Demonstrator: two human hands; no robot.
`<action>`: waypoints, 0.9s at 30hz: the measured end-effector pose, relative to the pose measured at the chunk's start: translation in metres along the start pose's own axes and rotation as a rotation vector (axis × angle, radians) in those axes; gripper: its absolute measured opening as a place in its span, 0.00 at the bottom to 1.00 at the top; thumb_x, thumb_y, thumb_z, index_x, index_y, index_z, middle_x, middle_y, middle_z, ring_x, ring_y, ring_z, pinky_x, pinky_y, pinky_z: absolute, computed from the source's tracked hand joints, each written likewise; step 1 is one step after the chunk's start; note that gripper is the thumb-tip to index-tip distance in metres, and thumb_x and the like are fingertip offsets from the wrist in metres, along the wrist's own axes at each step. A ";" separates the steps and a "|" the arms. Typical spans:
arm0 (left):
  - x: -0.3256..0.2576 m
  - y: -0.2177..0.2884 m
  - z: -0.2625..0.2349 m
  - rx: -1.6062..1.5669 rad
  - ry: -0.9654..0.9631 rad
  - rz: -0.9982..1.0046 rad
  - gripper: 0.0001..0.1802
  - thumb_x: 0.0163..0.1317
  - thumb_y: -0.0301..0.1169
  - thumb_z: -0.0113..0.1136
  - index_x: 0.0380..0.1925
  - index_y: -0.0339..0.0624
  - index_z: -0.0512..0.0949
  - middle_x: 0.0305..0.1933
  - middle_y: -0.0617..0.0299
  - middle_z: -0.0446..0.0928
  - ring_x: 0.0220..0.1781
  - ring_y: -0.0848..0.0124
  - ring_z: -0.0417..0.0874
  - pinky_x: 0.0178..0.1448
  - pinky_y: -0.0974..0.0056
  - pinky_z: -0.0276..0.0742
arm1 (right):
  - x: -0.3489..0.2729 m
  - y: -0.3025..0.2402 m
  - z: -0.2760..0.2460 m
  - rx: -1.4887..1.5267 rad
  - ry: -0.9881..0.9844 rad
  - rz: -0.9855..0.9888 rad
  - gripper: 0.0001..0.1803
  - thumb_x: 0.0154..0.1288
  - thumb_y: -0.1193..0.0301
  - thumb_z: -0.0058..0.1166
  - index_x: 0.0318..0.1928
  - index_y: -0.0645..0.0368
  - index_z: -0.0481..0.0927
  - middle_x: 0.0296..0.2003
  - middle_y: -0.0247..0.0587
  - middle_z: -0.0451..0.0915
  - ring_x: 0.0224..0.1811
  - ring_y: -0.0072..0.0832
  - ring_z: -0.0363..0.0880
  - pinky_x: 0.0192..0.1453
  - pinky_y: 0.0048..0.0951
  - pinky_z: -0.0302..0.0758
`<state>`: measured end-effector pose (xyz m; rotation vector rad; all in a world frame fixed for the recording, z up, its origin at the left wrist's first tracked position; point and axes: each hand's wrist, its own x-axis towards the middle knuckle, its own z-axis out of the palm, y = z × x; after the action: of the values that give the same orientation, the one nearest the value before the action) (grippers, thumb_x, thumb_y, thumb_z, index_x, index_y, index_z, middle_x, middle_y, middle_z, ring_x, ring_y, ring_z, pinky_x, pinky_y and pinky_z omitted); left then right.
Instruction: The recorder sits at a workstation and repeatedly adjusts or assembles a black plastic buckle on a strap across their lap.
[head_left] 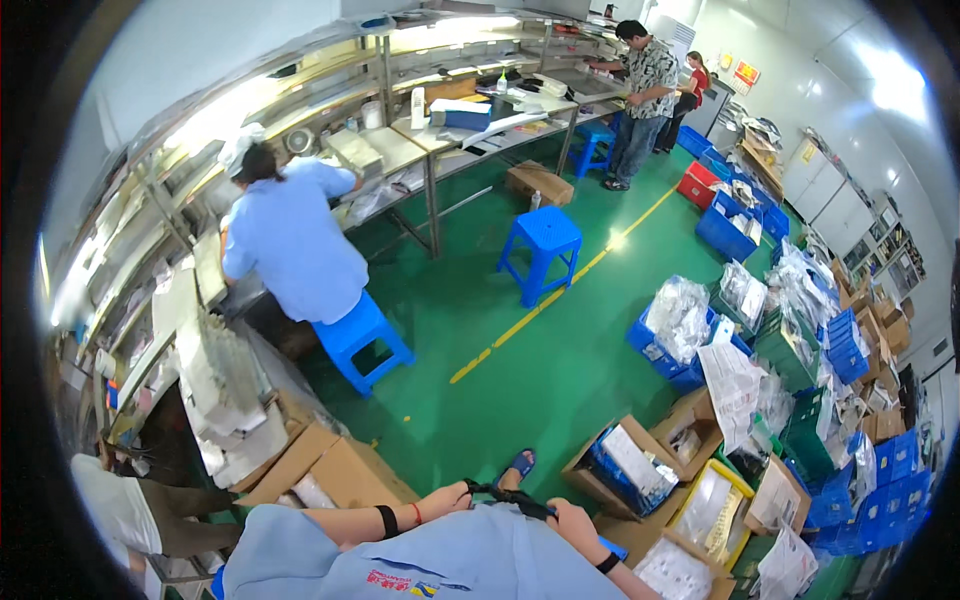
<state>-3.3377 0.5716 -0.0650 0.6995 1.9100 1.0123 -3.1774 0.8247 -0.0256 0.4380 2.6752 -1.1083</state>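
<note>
My left hand (pixel 452 497) and my right hand (pixel 574 519) are held close in front of my light blue shirt at the bottom of the view. Both are closed on the ends of a thin black strap-like thing (pixel 508 497) stretched between them; its kind is too small to tell. My left wrist has a black band and a red string, and my right wrist a black band. Just beyond the hands my foot in a blue slipper (pixel 519 464) rests on the green floor.
Open cardboard boxes (pixel 628 462) with bagged parts stand to my right, another box (pixel 330 470) to my left. A seated person in light blue (pixel 290 240) works at the bench on a blue stool (pixel 360 340). A spare blue stool (pixel 541 250), blue crates (pixel 665 350) and two standing people (pixel 648 95) lie farther off.
</note>
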 end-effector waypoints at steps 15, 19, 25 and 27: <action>0.350 0.129 -0.174 -0.123 0.176 -0.022 0.16 0.65 0.36 0.56 0.41 0.36 0.65 0.36 0.52 0.74 0.40 0.67 0.76 0.44 0.62 0.74 | 0.428 -0.011 -0.285 -0.367 -0.556 -0.192 0.16 0.65 0.61 0.45 0.35 0.62 0.77 0.28 0.56 0.79 0.33 0.53 0.78 0.38 0.49 0.74; 0.468 0.154 -0.263 -0.147 0.122 -0.055 0.20 0.65 0.37 0.55 0.49 0.34 0.67 0.46 0.46 0.78 0.48 0.60 0.81 0.51 0.60 0.76 | 0.540 -0.005 -0.301 -0.366 -0.471 -0.158 0.17 0.64 0.60 0.45 0.31 0.63 0.78 0.29 0.58 0.80 0.35 0.54 0.79 0.41 0.50 0.75; 0.596 0.204 -0.361 -0.022 0.040 0.065 0.17 0.65 0.38 0.53 0.48 0.37 0.73 0.42 0.46 0.79 0.45 0.55 0.81 0.49 0.58 0.75 | 0.664 -0.020 -0.408 -0.421 -0.172 -0.059 0.12 0.62 0.65 0.50 0.32 0.62 0.75 0.29 0.55 0.80 0.32 0.52 0.80 0.37 0.49 0.76; 0.632 0.216 -0.396 -0.001 0.142 0.047 0.13 0.65 0.35 0.52 0.44 0.38 0.74 0.41 0.46 0.79 0.42 0.56 0.81 0.48 0.58 0.75 | 0.704 -0.016 -0.424 -0.420 -0.050 -0.144 0.09 0.60 0.67 0.52 0.31 0.61 0.73 0.28 0.52 0.79 0.29 0.51 0.79 0.34 0.47 0.76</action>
<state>-3.9720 1.0171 -0.0181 0.6911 2.0235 1.1181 -3.8744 1.2513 0.0648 0.1412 2.8245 -0.5491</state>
